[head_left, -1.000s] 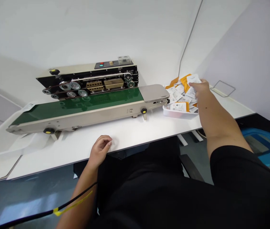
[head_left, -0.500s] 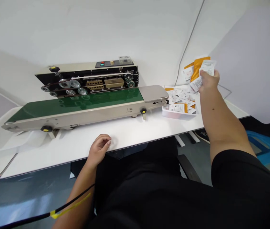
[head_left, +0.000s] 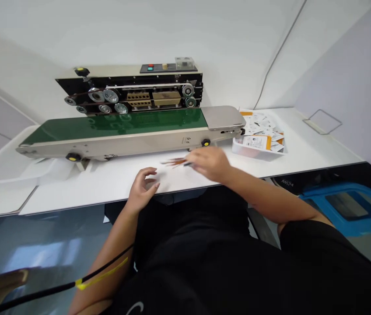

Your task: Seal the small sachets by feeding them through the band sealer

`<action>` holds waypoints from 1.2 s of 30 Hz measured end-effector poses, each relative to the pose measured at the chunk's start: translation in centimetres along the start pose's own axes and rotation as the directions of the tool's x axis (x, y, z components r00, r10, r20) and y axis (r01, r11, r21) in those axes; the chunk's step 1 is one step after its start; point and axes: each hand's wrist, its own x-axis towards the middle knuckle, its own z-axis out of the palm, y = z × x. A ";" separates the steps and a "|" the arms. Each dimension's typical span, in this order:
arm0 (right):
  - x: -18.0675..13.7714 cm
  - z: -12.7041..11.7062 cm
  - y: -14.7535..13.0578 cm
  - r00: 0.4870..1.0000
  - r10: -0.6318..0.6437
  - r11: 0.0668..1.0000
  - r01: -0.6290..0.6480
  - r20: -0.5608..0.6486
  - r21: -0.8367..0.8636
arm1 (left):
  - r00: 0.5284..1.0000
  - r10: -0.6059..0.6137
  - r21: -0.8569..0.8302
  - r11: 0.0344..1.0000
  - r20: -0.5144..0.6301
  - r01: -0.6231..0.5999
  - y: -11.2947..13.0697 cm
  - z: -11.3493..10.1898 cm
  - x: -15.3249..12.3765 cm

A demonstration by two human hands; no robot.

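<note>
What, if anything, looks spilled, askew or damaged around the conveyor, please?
Nothing clearly stands out. The packets in the box lie at mixed angles, but that looks like loose filling rather than a spill. The conveyor shows no obvious damage; the held packets in the right hand are too blurred to judge.

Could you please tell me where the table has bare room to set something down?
On the white table, bare room lies between the plastic box and the side panel, and in front of the conveyor, left of the left hand. Crowded spots: the box, heaped with sachets, and between the hands, where the right hand holds blurred packets.
</note>
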 end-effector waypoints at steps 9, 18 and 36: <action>-3.4 11.5 -1.5 0.966 -0.112 0.988 0.133 0.234 -0.074 | 0.965 0.050 0.515 0.838 0.257 -0.181 0.9 1.6 0.3; -3.3 10.0 -1.0 0.928 -0.014 0.988 -0.045 0.371 0.150 | 0.953 0.050 0.384 0.908 0.300 -0.169 0.9 1.4 0.3; -3.6 10.8 0.0 0.916 0.085 0.952 -0.191 0.393 0.238 | 0.986 0.167 0.266 0.952 -0.031 -0.153 0.7 2.1 -1.0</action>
